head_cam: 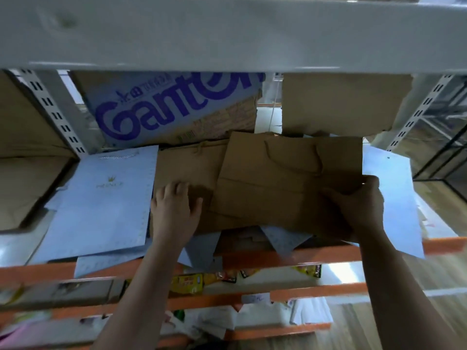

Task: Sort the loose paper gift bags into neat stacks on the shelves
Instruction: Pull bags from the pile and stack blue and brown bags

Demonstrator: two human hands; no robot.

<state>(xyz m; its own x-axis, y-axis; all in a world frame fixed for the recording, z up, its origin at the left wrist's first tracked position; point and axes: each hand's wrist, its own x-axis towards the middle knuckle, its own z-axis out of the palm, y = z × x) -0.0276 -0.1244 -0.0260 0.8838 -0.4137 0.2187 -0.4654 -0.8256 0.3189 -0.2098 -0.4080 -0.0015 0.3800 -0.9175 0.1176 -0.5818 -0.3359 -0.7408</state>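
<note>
- Shelf [316, 253]: orange front beam and grey perforated upright [55, 109]. It carries every bag I list here.
- Top brown bag [285, 178]: 1 flat kraft paper bag with cord handles lying across its face. I place it right of the shelf's middle, askew on the brown stack, its near edge close to the front beam.
- Right hand [358, 205]: grips the top brown bag at its near right corner, fingers and thumb closed on the paper.
- Brown stack [184, 168]: more flat kraft bags at the middle of the shelf, partly under the top brown bag. I cannot count them.
- Left hand [174, 205]: rests palm down on the brown stack near its left edge, fingers slightly spread and nearly straight, pinching nothing.
- Left blue bag [108, 198]: pale blue with a crown mark, lying flat toward the shelf's left end, just beside the brown stack.
- Right blue bag [389, 198]: pale blue, at the shelf's right end, its near corner overhanging the front beam.
- Blue corners [285, 241]: pale blue paper poking out from under the brown stack at the front edge.
- Printed carton [166, 109]: purple lettering, tilted, at the shelf's back edge behind the brown stack.
- Plain carton [338, 102]: brown, at the back right.
- Yellow packets [187, 284]: on the shelf below, too blurred for me to read.
</note>
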